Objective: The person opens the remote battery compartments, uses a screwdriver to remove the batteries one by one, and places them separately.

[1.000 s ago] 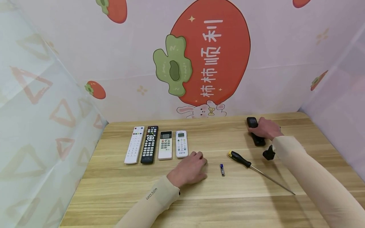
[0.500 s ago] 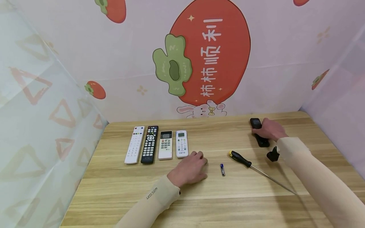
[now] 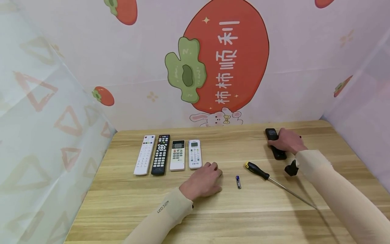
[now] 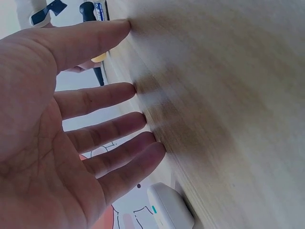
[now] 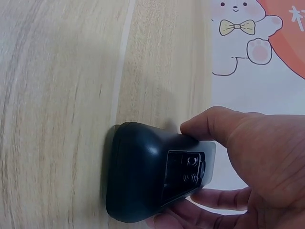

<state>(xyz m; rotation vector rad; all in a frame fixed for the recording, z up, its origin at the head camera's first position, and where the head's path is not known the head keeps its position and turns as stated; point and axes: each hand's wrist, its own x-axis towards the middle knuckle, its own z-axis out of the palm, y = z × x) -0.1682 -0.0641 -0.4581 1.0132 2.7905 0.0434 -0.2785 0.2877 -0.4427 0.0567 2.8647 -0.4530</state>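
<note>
My right hand (image 3: 287,140) holds a black handheld device (image 3: 278,154) with a small screen at the table's back right. In the right wrist view, the thumb lies along one side of the device (image 5: 138,167) and fingers along the other; a recessed window with small symbols shows on it. The device lies on the tabletop, slightly slanted. My left hand (image 3: 203,181) rests on the table with its fingertips down and holds nothing. In the left wrist view, the fingers of the left hand (image 4: 71,124) are loosely extended, their tips at the wood. A small blue battery (image 3: 238,182) lies to its right.
Back left, a white remote (image 3: 144,155), a black remote (image 3: 160,155) and two white air-conditioner remotes (image 3: 177,155) stand in a row. A screwdriver (image 3: 257,170) with a black and yellow handle lies between the battery and the right arm. Printed cloth (image 3: 146,67) walls the table's back.
The device and my right hand have shifted slightly right, then a little back left and toward the front. My left hand stays still.
</note>
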